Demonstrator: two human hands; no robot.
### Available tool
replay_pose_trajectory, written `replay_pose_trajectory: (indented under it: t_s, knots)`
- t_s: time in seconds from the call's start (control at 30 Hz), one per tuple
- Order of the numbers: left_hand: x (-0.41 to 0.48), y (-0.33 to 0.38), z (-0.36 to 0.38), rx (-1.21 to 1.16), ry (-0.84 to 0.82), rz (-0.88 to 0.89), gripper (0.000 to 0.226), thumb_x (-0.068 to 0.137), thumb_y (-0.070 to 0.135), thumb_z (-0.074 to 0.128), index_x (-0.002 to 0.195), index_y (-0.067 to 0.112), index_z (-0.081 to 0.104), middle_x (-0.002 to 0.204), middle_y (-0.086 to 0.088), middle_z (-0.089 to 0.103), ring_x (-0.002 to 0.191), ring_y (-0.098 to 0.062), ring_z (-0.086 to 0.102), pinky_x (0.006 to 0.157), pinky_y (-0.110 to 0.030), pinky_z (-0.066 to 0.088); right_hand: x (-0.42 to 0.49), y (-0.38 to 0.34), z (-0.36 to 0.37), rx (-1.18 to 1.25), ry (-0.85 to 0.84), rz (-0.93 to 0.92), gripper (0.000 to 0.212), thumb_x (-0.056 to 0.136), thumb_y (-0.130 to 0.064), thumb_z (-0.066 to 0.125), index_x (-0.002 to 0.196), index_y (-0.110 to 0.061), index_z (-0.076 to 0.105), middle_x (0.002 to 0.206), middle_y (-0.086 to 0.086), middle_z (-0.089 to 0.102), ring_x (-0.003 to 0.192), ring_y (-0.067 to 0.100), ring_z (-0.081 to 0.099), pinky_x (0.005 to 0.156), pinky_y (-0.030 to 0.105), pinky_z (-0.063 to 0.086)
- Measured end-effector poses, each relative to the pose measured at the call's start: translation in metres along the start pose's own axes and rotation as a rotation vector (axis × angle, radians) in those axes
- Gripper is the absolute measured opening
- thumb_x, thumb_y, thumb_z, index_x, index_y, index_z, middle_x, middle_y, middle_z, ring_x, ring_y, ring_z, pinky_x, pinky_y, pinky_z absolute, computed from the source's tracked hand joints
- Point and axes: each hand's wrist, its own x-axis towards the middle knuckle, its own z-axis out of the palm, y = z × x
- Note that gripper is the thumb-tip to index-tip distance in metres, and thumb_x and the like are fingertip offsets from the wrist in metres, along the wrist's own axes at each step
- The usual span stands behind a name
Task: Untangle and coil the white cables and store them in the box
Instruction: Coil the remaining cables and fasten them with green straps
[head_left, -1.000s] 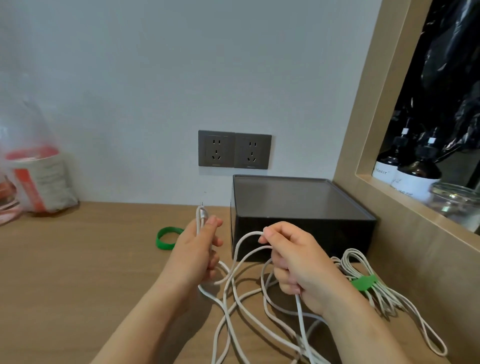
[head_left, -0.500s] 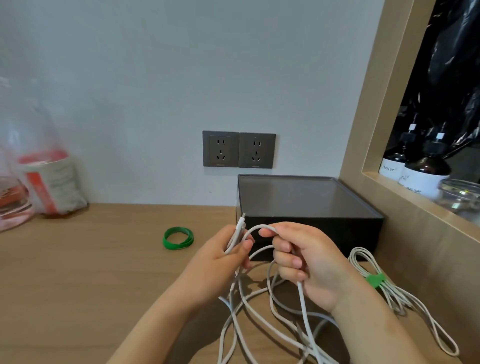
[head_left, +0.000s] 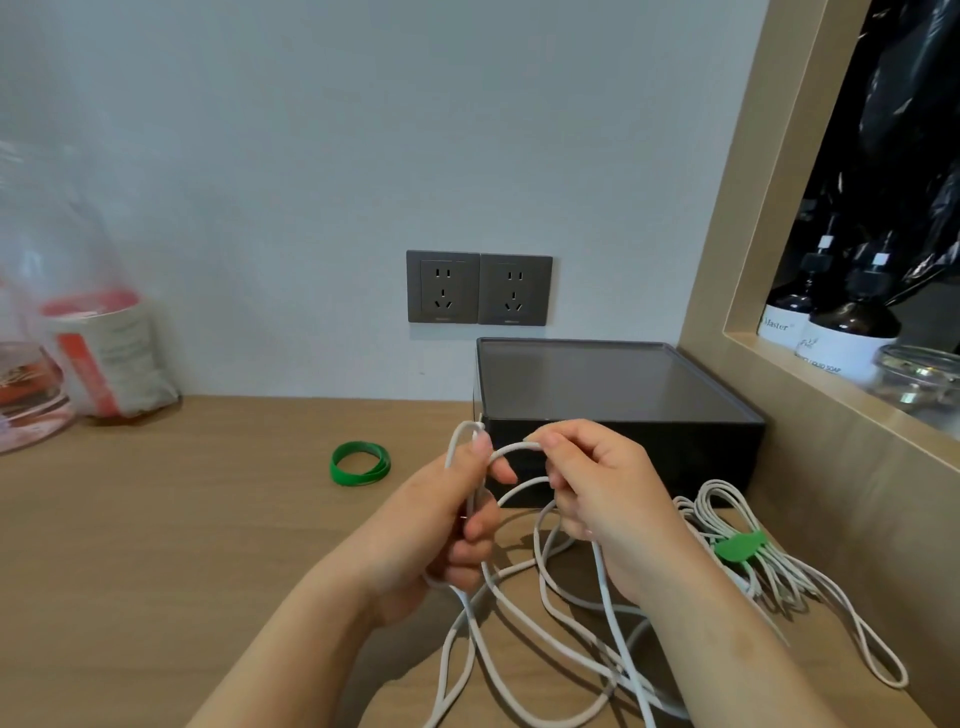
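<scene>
A loose white cable (head_left: 519, 618) lies in tangled loops on the wooden desk in front of me. My left hand (head_left: 441, 525) grips a folded length of it, a small loop sticking up above my thumb. My right hand (head_left: 597, 493) pinches the same cable just to the right, with a short arc of it spanning between the hands. A second white cable (head_left: 769, 566), bundled with a green tie (head_left: 737, 545), lies at the right by the wall panel. The black box (head_left: 613, 395) stands behind my hands, its top dark and flat.
A green band (head_left: 359, 463) lies on the desk left of the box. A double wall socket (head_left: 478, 287) sits above the box. A plastic bag with a red-and-white pack (head_left: 98, 348) is at far left. Dark bottles (head_left: 841, 332) and a glass jar (head_left: 919, 374) stand in the right niche.
My left hand moved right toward my right hand, bringing the cable end with it, and now grips a folded loop. The hands sit close together.
</scene>
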Motion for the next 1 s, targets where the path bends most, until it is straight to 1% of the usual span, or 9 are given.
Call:
replay_pose_trajectory:
  t_s: [0.1, 0.2, 0.3, 0.4, 0.47, 0.57, 0.7, 0.87, 1.0]
  knots:
    - [0.002, 0.001, -0.004, -0.085, 0.073, 0.013, 0.058, 0.069, 0.069, 0.041, 0.080, 0.013, 0.051, 0.049, 0.004, 0.025, 0.039, -0.008, 0.018, 0.037, -0.016, 0.016, -0.002, -0.003, -0.002, 0.203, -0.100, 0.092, 0.015, 0.094, -0.011, 0.051, 0.102, -0.013, 0.064, 0.067, 0.003, 0.055, 0.042, 0.006, 0.039, 0.036, 0.016, 0.031]
    - [0.003, 0.004, -0.011, -0.196, 0.159, 0.036, 0.056, 0.071, 0.069, 0.042, 0.067, 0.014, 0.048, 0.043, 0.006, 0.023, 0.033, -0.006, 0.018, 0.034, -0.012, 0.015, -0.004, -0.005, -0.006, 0.284, -0.216, 0.180, 0.019, 0.093, -0.010, 0.052, 0.109, -0.012, 0.061, 0.075, 0.007, 0.060, 0.046, 0.010, 0.045, 0.038, 0.018, 0.036]
    - [0.004, 0.006, -0.019, -0.313, 0.251, 0.057, 0.050, 0.079, 0.064, 0.045, 0.065, 0.016, 0.044, 0.040, 0.006, 0.023, 0.029, -0.005, 0.019, 0.033, -0.010, 0.015, -0.007, -0.009, -0.013, 0.168, -0.500, 0.219, 0.025, 0.090, -0.017, 0.054, 0.113, -0.007, 0.056, 0.077, 0.009, 0.064, 0.052, 0.014, 0.054, 0.045, 0.023, 0.047]
    - [0.005, 0.009, -0.027, -0.420, 0.321, 0.089, 0.048, 0.085, 0.064, 0.043, 0.068, 0.018, 0.042, 0.040, 0.007, 0.021, 0.028, -0.005, 0.017, 0.034, -0.008, 0.014, -0.012, -0.012, -0.015, 0.022, -0.782, 0.326, 0.017, 0.091, -0.020, 0.055, 0.098, -0.005, 0.061, 0.074, 0.010, 0.064, 0.059, 0.017, 0.063, 0.055, 0.024, 0.055]
    - [0.005, 0.010, -0.032, -0.490, 0.344, 0.108, 0.050, 0.085, 0.065, 0.042, 0.068, 0.018, 0.042, 0.039, 0.007, 0.021, 0.028, -0.004, 0.017, 0.035, -0.009, 0.013, -0.013, -0.010, -0.013, -0.061, -0.883, 0.368, 0.015, 0.093, -0.017, 0.053, 0.087, -0.009, 0.063, 0.074, 0.009, 0.065, 0.059, 0.015, 0.065, 0.057, 0.022, 0.055]
    - [0.005, 0.011, -0.037, -0.554, 0.381, 0.127, 0.053, 0.084, 0.067, 0.041, 0.071, 0.016, 0.043, 0.040, 0.006, 0.025, 0.028, -0.005, 0.019, 0.034, -0.010, 0.014, -0.013, -0.009, -0.013, -0.143, -0.957, 0.371, 0.019, 0.094, -0.018, 0.052, 0.078, -0.017, 0.063, 0.081, 0.007, 0.068, 0.062, 0.012, 0.065, 0.058, 0.020, 0.054]
    - [0.007, 0.014, -0.042, -0.643, 0.467, 0.198, 0.053, 0.087, 0.069, 0.038, 0.074, 0.017, 0.042, 0.040, 0.006, 0.024, 0.027, -0.004, 0.019, 0.034, -0.009, 0.014, -0.016, -0.015, -0.010, -0.210, -1.051, 0.297, 0.011, 0.088, -0.014, 0.059, 0.081, -0.019, 0.065, 0.092, 0.011, 0.070, 0.069, 0.007, 0.064, 0.067, 0.018, 0.052]
    - [0.006, 0.014, -0.047, -0.652, 0.521, 0.231, 0.061, 0.083, 0.077, 0.031, 0.076, 0.017, 0.043, 0.045, 0.006, 0.024, 0.030, -0.005, 0.018, 0.035, -0.010, 0.014, -0.017, -0.014, 0.006, -0.340, -1.070, 0.223, 0.018, 0.092, -0.013, 0.056, 0.082, -0.024, 0.066, 0.084, -0.008, 0.064, 0.077, 0.002, 0.060, 0.086, 0.022, 0.047]
    - [0.007, 0.013, -0.046, -0.615, 0.526, 0.226, 0.066, 0.084, 0.078, 0.023, 0.078, 0.016, 0.043, 0.048, 0.004, 0.025, 0.033, -0.007, 0.018, 0.036, -0.010, 0.016, -0.017, -0.006, 0.009, -0.164, -1.076, 0.338, 0.018, 0.091, -0.015, 0.054, 0.079, -0.021, 0.066, 0.094, 0.006, 0.067, 0.077, 0.011, 0.063, 0.076, 0.021, 0.051]
